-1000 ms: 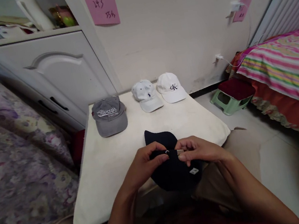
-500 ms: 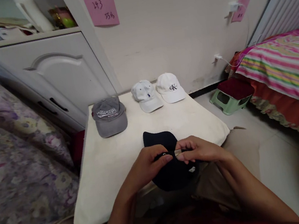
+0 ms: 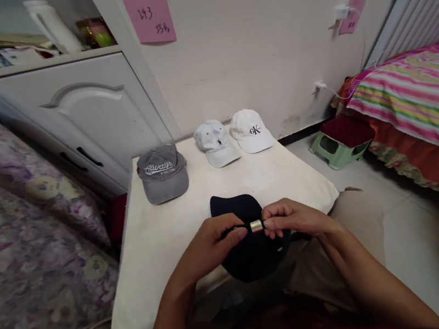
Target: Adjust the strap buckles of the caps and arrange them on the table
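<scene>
A black baseball cap lies at the near edge of the cream-topped table, its brim pointing away from me. Across its back opening runs a strap with a shiny metal buckle. My left hand pinches the strap on the buckle's left side. On the other side, my right hand pinches the strap close against the buckle. Farther back sit a grey cap with white lettering, a pale cap with a small dark emblem, and a white cap with black letters.
The cream table top reaches back to the wall. A grey cabinet and a floral curtain stand left. To the right are a green stool with a dark red top and a bed with a striped cover.
My right hand has shifted slightly right along the strap, so the metal buckle it partly covered now shows fully between my hands. The cap stays in nearly the same place.
</scene>
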`<state>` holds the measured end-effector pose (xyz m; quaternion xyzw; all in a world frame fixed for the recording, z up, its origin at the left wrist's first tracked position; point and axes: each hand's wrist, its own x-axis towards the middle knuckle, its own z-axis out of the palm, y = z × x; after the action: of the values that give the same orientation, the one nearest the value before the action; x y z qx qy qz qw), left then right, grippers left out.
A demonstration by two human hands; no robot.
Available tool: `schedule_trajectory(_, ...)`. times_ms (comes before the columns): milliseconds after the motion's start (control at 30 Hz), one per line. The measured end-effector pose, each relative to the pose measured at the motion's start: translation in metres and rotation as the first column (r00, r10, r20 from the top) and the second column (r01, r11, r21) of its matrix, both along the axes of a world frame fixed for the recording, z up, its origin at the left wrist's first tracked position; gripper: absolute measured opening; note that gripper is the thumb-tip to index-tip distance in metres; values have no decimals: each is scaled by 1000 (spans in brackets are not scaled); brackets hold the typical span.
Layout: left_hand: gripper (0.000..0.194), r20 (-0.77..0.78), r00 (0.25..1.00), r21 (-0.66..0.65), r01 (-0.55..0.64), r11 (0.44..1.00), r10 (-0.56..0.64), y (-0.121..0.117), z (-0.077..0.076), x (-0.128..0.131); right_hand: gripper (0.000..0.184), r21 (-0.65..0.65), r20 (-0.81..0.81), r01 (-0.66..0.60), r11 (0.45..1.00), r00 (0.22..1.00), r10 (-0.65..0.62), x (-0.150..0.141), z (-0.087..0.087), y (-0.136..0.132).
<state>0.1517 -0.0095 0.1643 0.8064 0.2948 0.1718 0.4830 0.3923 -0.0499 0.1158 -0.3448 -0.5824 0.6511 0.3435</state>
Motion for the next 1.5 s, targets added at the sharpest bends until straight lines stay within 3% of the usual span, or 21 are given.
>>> schedule_trajectory(200, 30, 17, 999, -17, -46, 999, 47, 2, -1, 4, 32, 35, -39, 32, 999, 999, -30, 1, 1, 3)
schedule_trajectory(433, 33, 81, 995, -209, -38, 977, 56, 11, 3, -6, 37, 18, -121, 11, 1000, 993, -9, 11, -4, 9)
schedule_trajectory(733, 32, 184, 982, -391, 26, 920, 51, 22, 31, -17, 32, -12, -259, -62, 998, 964, 57, 24, 35, 24)
schedule_trajectory(900, 31, 354, 923, -578, 88, 811, 153, 15, 34, -20, 32, -2, -458, -128, 992, 882, 113, 23, 48, 27)
schedule_trajectory(1067, 25, 519, 807, -722, 237, 650, 282, 6, 22, -17, 21, -46, -600, -141, 989, 795, 86, 13, 45, 28)
schedule_trajectory(1167, 23, 585, 752, -734, 332, 593, 304, 6, 12, -14, 19, -85, -648, -129, 988, 760, 44, 6, 42, 30)
schedule_trajectory(1400, 30, 676, 649, -706, 431, 562, 350, 14, -19, -10, 26, -192, -645, -114, 975, 763, -38, -5, 33, 41)
schedule_trajectory(1500, 23, 691, 600, -708, 451, 543, 403, 14, -38, -10, 28, -220, -635, -105, 970, 770, -60, -8, 27, 50)
